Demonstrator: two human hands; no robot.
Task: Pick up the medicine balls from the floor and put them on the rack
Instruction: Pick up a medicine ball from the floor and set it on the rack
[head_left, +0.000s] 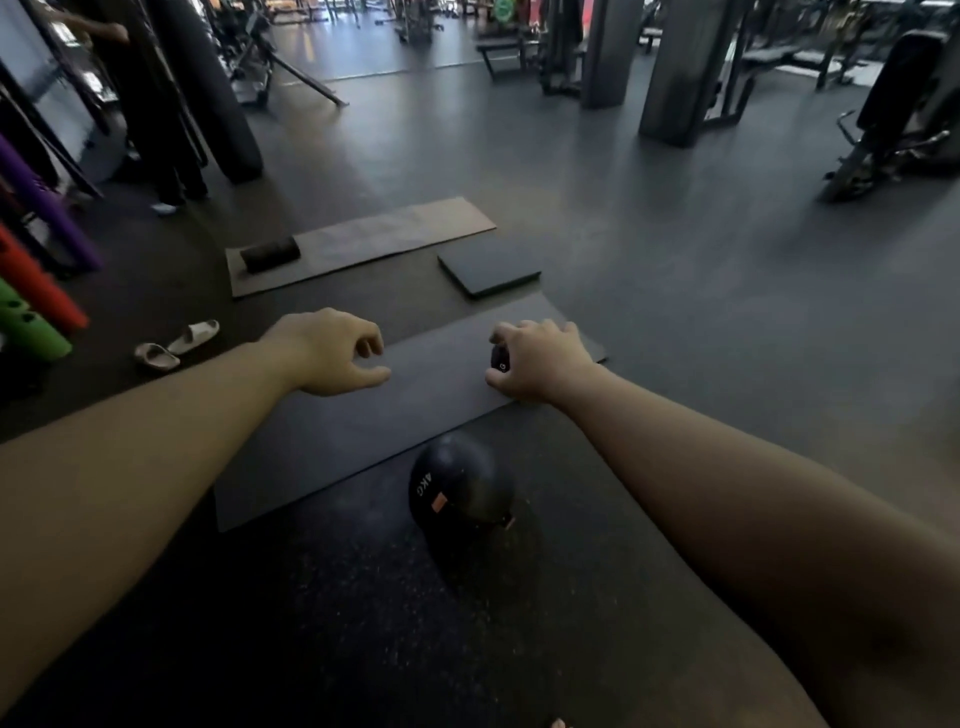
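A black medicine ball marked "4KG" lies on the speckled floor just below the near edge of a dark exercise mat. Both my arms stretch forward above it. My left hand hovers over the mat with its fingers loosely curled and nothing in them. My right hand is closed around a small black object with a white mark; most of that object is hidden by the fingers. No ball rack can be made out for certain.
A brown mat with a dark foam roller lies further off, with a black pad beside it. Pale slippers sit at the left near coloured foam rollers. A person stands far left by a punching bag.
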